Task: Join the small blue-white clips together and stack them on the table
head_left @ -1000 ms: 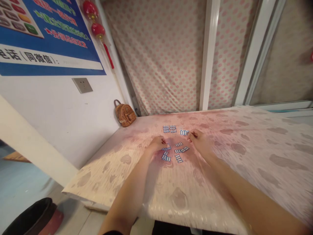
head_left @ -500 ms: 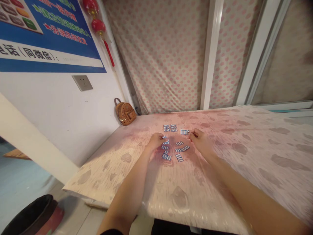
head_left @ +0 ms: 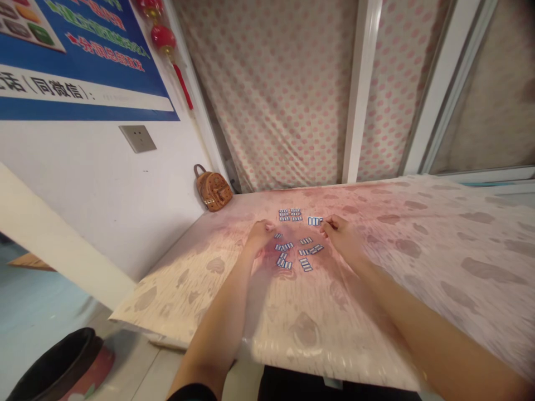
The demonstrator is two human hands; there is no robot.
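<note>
Small white cards with blue edges lie on the patterned tablecloth (head_left: 305, 328). My right hand (head_left: 337, 229) pinches the right end of a card strip (head_left: 314, 221), whose white panels show left of the fingertips. Left of it, my left hand (head_left: 259, 234) is closed at the fingertips; what is between them, if anything, is too small to tell. Just below those fingers lies one small card (head_left: 278, 236), with a loose group of cards (head_left: 284, 262) nearer me. Between the hands are more scattered cards (head_left: 306, 264). A neat block of cards (head_left: 290, 215) sits beyond.
A small brown backpack-shaped bag (head_left: 213, 190) stands at the table's back left corner against the wall. Behind the table hangs a dotted curtain (head_left: 284, 94). A dark-rimmed bin (head_left: 62, 367) is on the floor at left. The table's front edge runs close to my body.
My left hand has drawn back a little to the left and away from the cards it was touching, which now lie on the cloth. The right hand keeps its pinch on the strip.
</note>
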